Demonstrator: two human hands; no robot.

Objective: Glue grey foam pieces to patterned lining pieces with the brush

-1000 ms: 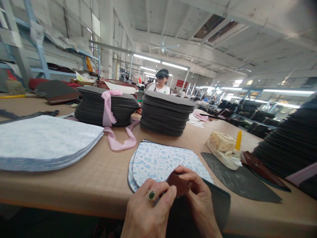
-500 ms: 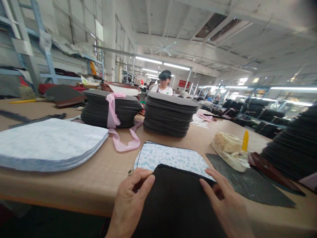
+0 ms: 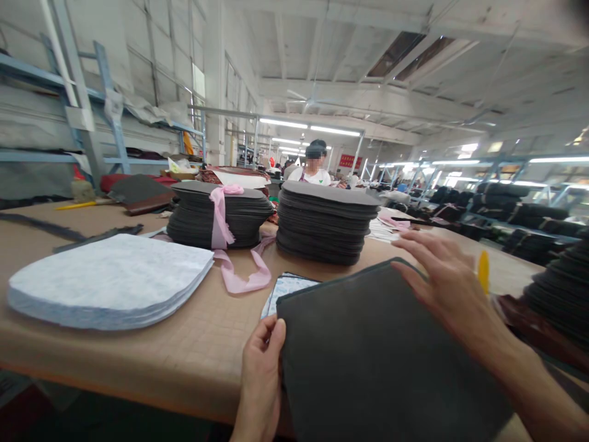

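Observation:
A dark grey-black sheet piece (image 3: 368, 350) with a thick top edge tilts up over the table's front. My left hand (image 3: 262, 368) pinches its left edge, thumb on the near face. At its upper right corner, my right hand (image 3: 446, 282) has fingers stretched past the edge and the thumb near the face; whether it still bears on the sheet is unclear. Partly covered behind the sheet lie blue-and-white patterned pieces (image 3: 292, 283). To the left is a thick stack of pale blue-white sheets (image 3: 115, 270).
Two stacks of dark pieces stand behind, the left stack (image 3: 193, 215) tied with pink ribbon (image 3: 222, 221), the other stack (image 3: 326, 227) untied. A yellow tool (image 3: 483, 273) stands beyond my right hand. Another dark stack (image 3: 559, 301) is at right. A person (image 3: 316, 175) works farther back.
The dark sheet has swung, its right corner rising and its face turning toward me, now covering more of the patterned pieces. My right hand moved up and right, its fingers spreading.

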